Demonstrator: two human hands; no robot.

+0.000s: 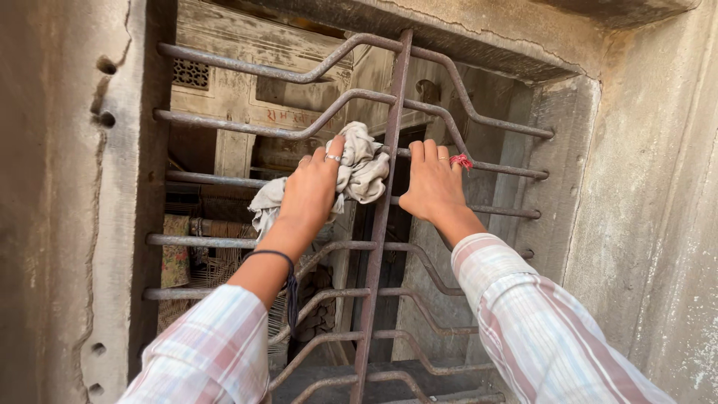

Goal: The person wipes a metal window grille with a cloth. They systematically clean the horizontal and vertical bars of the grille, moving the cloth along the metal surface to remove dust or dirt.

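One cloth (359, 170), one window grille (389, 224). My left hand (310, 191) presses the bunched cloth against a bar, fingers curled; my right hand (432, 183) grips a bar, fingers closed.

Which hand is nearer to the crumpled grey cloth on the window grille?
Left. The left hand grips the cloth against the bars, while the right hand holds a bar just beyond the upright bar, clear of it.
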